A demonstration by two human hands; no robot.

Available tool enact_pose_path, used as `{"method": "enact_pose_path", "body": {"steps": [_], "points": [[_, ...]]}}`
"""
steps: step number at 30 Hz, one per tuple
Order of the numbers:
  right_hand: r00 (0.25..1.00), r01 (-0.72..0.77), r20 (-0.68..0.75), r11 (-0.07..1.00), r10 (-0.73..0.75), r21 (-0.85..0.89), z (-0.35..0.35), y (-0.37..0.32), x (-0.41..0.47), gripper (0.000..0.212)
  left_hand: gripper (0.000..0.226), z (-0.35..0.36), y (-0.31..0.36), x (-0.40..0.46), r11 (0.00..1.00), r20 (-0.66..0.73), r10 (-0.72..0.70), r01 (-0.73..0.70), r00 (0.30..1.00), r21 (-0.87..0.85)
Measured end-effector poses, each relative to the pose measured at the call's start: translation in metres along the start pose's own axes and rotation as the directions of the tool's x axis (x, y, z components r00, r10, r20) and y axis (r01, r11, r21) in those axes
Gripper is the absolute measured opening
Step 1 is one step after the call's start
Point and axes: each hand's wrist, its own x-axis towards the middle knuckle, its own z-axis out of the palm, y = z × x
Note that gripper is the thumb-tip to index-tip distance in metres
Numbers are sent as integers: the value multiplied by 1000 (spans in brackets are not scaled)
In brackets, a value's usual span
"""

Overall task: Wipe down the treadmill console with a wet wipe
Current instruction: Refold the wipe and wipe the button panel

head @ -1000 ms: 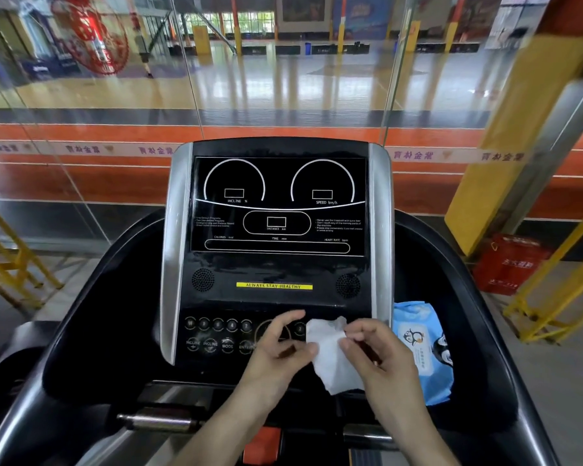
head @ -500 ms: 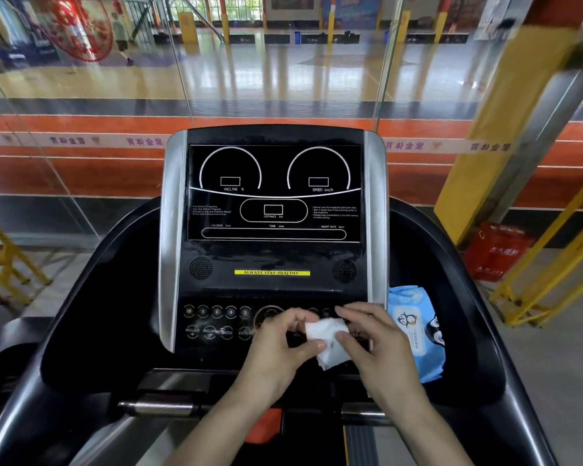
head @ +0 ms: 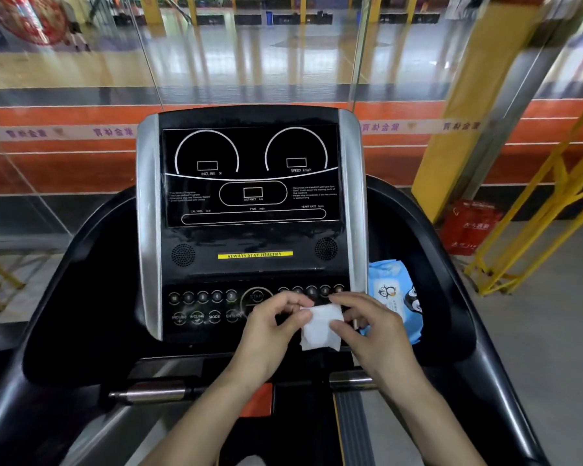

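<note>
The treadmill console (head: 249, 203) stands square in front of you, its dark display panel above and the row of round buttons (head: 202, 297) below, none of it under the cloth yet. To its right, in the side tray, lies the blue wipe pack (head: 392, 290). You are at the preparing step: the wet wipe (head: 321, 327) hangs in the air just in front of the button panel, folded to a small pad, held between both hands. Your left hand (head: 270, 334) pinches its left edge with thumb and curled fingers; your right hand (head: 371, 327) pinches the right edge the same way. Next, I judge, you need the pad flat under one hand's fingers and pressed onto the display's top, then swept downward.
</note>
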Motion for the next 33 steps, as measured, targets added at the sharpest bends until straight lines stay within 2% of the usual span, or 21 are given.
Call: {"method": "enact_pose_path", "body": {"steps": [3,6,9,11,13,16,19,21,23,24,27,28,29,31,32,33], "points": [[999,-36,-9,999,36,10,-3,-2,-4,35,22,0,3,0,999,41,17,-18,999,35],[1000,5,-8,1000,-5,-23,-5,0,-5,27,21,-1,4,1,994,71,20,-28,997,108],[999,45,12,998,-45,-33,-7,3,-5,20,21,0,0,0,963,113,49,-77,992,260],[999,40,32,999,-40,-7,-8,4,-5,14,11,1,-1,0,946,114,85,-116,990,302],[998,-27,61,997,23,78,-8,5,-6,9,7,0,-1,2,949,131,103,-137,986,285],[991,-115,94,963,94,243,-5,4,-6,5,12,0,2,5,949,185,77,-129,980,289],[977,-195,154,898,145,394,-2,1,-5,17,13,1,5,8,967,182,31,-75,983,243],[967,-236,192,878,169,417,0,2,-5,19,13,1,4,9,980,157,21,-52,987,192],[965,-252,183,872,190,419,3,5,-6,10,15,0,1,9,987,145,18,-41,989,156],[964,-258,175,872,201,416,4,8,-5,15,16,0,0,8,989,145,13,-34,989,145],[956,-286,171,882,238,375,8,18,-3,62,15,-1,-3,7,989,151,18,-41,988,145],[955,-288,177,885,238,367,10,20,-2,62,14,-2,-3,7,987,156,28,-52,987,153],[953,-292,191,882,236,369,10,21,-1,52,13,-3,-4,8,984,163,41,-68,986,162],[940,-331,228,844,254,422,10,18,0,18,11,-5,-6,11,975,178,74,-109,981,193],[930,-353,263,823,256,444,10,18,0,13,9,-6,-7,13,965,183,90,-131,979,226],[920,-373,298,809,256,455,10,17,0,18,6,-6,-9,15,949,186,113,-161,976,272]]}}
